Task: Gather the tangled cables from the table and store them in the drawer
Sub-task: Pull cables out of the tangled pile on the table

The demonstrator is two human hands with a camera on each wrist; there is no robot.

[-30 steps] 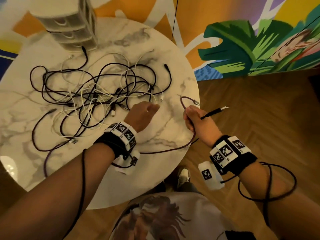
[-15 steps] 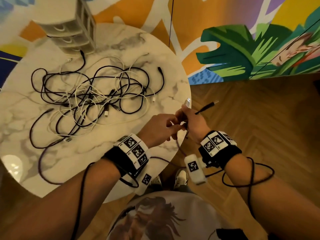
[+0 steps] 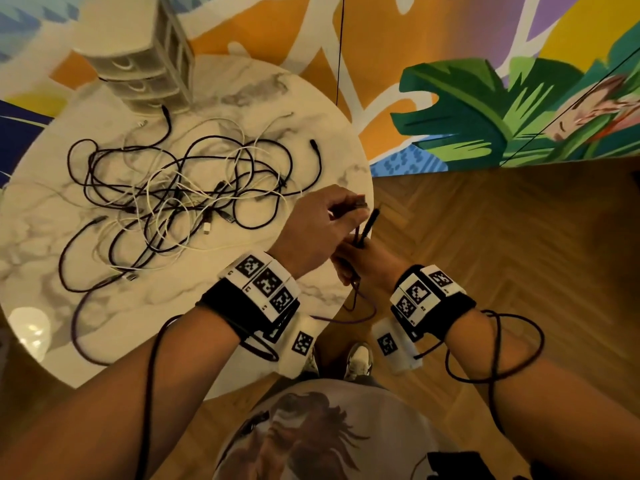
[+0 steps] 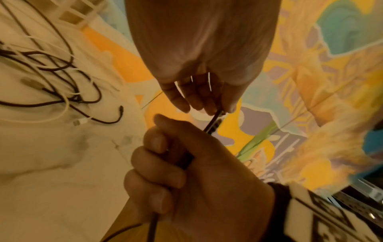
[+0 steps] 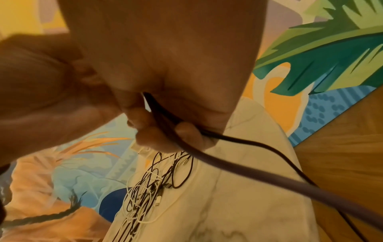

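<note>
Both of your hands are working one dark cable (image 3: 363,230) at the near right edge of the counter (image 3: 311,140). Your right hand (image 3: 367,261) has its grip clamped on the cable, fingers curled round it; your left hand (image 3: 311,230) pinches the same cable just above, at the fingertips (image 4: 207,104). The cable's plug end stands up between the two hands. A slack run of it hangs below your right hand, off the counter edge.

The rest of the task's cables lie in a tangle (image 3: 180,199) of dark and white leads, spread over the middle of the counter to the left of your hands. The drawer unit (image 3: 145,67) stands at the far edge of the counter, beyond the tangle. Its drawers appear closed.

Hazards from this position:

- Snagging. It cannot be told whether the held cable is fully clear of the tangle. If it is not, pulling will drag the whole heap toward the counter edge.
- Knot tightening. A sharp pull on one lead is likely to close the loops round the others.
- Loss over the edge. The hanging run may slip through your grip and fall to the floor.
- Confusion with your own wiring. Dark wires loop round both forearms from the wrist units (image 3: 263,289); do not gather them in with the cable.
- Drawer access. Both hands are occupied, so free one before you reach for a drawer.
</note>
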